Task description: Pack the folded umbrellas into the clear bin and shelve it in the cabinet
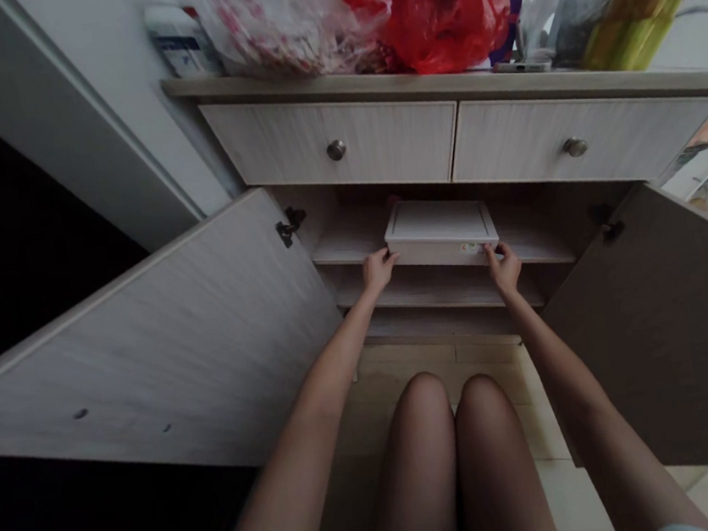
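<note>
- Bare knees (424,402) lie nearest, below the cabinet.
- The left hand (378,269) and right hand (503,268) each clasp a front corner of the flat white box (439,222), an even, level hold.
- The box rests on a cabinet shelf (345,245) between open doors (145,340).

The person's bare left arm (318,397) and right arm (570,369) stretch forward and converge, the left grip (378,269) and right grip (504,268) curled inward, facing each other at nearly equal height

Dim, flat light is settling over the scene, shadow is pooling behind the white box (441,232) and in the lower left corner, and the wide lens is stretching the cabinet door (146,349) toward the edge.
</note>
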Demonstrator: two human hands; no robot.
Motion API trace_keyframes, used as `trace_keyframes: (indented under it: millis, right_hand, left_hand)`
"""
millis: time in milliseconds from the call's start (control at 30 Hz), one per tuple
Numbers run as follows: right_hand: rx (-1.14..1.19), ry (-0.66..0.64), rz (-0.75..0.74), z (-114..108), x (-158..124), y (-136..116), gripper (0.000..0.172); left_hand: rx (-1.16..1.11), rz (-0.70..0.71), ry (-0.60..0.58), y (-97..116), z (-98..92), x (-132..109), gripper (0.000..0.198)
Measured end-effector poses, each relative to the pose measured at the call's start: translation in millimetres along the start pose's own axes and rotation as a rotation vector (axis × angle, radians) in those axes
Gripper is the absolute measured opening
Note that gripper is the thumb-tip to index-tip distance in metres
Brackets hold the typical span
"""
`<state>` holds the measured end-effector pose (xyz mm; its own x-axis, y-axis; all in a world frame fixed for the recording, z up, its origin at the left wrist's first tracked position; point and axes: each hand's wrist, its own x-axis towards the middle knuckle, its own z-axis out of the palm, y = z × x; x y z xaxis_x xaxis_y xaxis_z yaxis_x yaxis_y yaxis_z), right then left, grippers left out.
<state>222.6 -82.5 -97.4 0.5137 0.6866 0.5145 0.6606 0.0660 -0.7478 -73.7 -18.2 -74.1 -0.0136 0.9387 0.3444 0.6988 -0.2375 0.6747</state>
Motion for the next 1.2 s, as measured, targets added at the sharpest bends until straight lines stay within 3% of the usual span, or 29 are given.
trace_keyframes:
  millis: [300,533,967,1200]
  right_hand:
    - [-0.197,-0.148,0.095,27,65,-6,0.050]
    - [-0.296,-0.208,0.126,41,96,-2,0.044]
    - [-0.357,-0.219,0.142,60,120,5,0.048]
    - [-0.306,-0.250,0.245,59,130,-2,0.061]
  left_hand:
    - [-0.060,-0.064,-0.043,8,23.6,68,0.031]
    - [-0.157,-0.110,-0.042,5,40.7,102,0.032]
    - [-0.037,-0.128,-0.115,6,53.8,131,0.020]
    - [-0.218,-0.279,-0.113,17,51.5,135,0.008]
